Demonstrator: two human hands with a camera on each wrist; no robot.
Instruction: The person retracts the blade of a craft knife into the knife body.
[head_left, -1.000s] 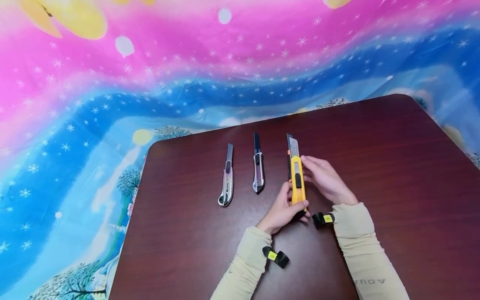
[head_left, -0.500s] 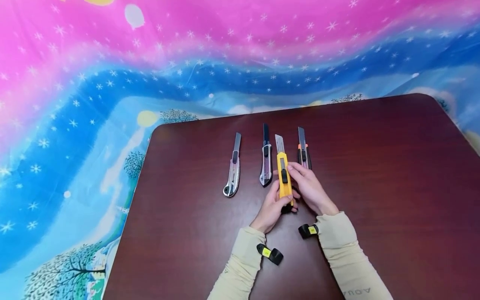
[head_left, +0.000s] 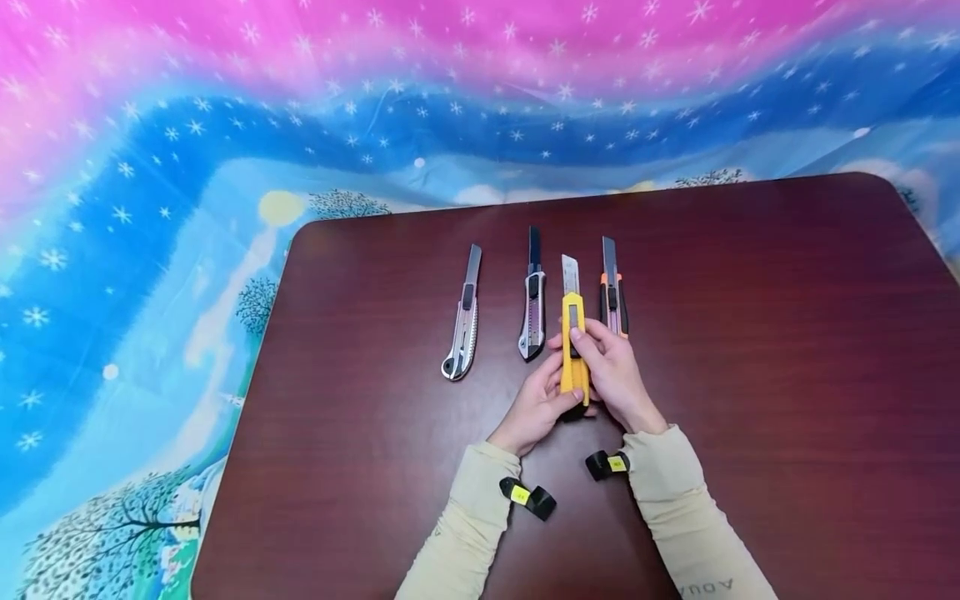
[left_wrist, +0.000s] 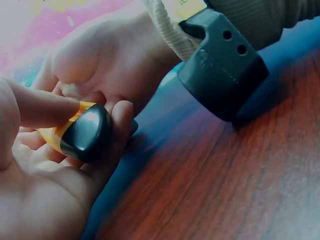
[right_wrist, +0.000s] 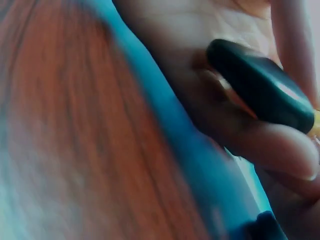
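The yellow knife [head_left: 572,304] is held just left of the orange-trimmed knife [head_left: 612,296] and nearer the person, its long axis running away from the body, roughly alongside that neighbour's, with the blade [head_left: 571,273] at the far end. The left hand [head_left: 534,406] grips the butt end, thumb across the front. The right hand [head_left: 618,375], closer to the blade and to the orange-trimmed knife, grasps the handle farther up, thumb on its front face.
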